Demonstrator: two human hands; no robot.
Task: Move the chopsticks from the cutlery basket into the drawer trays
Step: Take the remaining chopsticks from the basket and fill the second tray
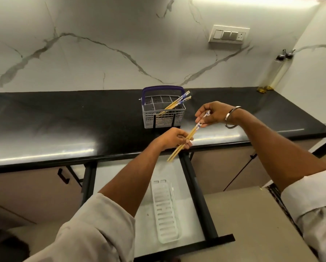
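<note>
A grey cutlery basket point(163, 117) with a purple handle stands on the black counter, with a few chopsticks point(177, 103) leaning out of its right side. In front of it, above the counter's edge, both hands hold a pair of wooden chopsticks point(191, 132) with blue-patterned tops. My right hand point(213, 113) pinches the patterned top end. My left hand point(175, 138) grips the lower plain part, and the tips point down over the open drawer point(196, 190). A white slotted tray point(165, 210) lies in the drawer, partly hidden by my left forearm.
The black counter point(64, 129) runs left to right under a marble wall. A switch plate point(229, 35) is on the wall, and two tall bottles point(280, 70) stand in the far right corner. Closed cabinet doors flank the drawer.
</note>
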